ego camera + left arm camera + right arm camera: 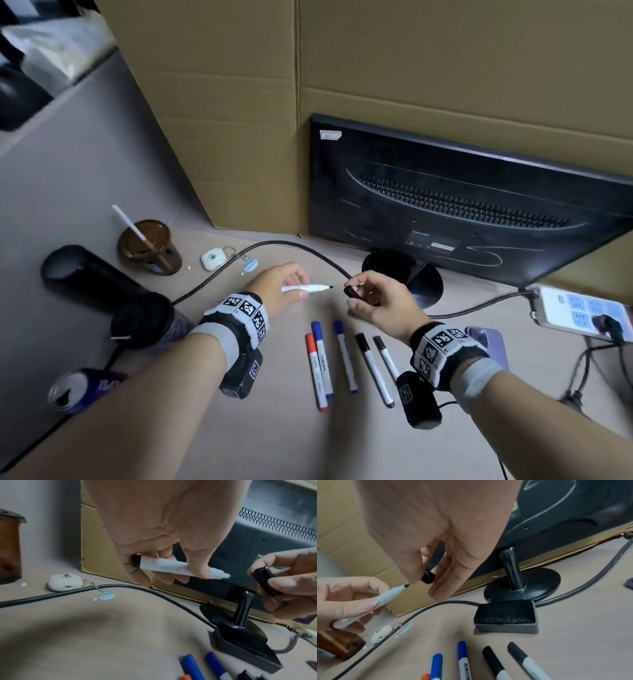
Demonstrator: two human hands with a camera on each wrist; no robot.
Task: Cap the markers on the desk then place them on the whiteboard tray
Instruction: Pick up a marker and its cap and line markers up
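Observation:
My left hand [291, 286] grips an uncapped white marker [308, 288] [171, 568] [388, 593] above the desk, its black tip pointing right. My right hand [363, 294] pinches a black cap [352, 292] [265, 582] [428, 577] a short gap from that tip, its open end facing it. Several capped markers lie side by side on the desk below my hands: one red [315, 373], two blue [322, 359] [346, 356] and two black [373, 370] [387, 356]. The whiteboard tray is not in view.
A black monitor [462, 212] on a round stand [522, 586] backs onto cardboard [239, 102]. A black eraser [505, 616] sits by the stand. A cable [267, 246], keyring [215, 257], brown cup [147, 245], black cylinder [85, 274], can [78, 389], phone [489, 346] and power strip [582, 310] surround the work area.

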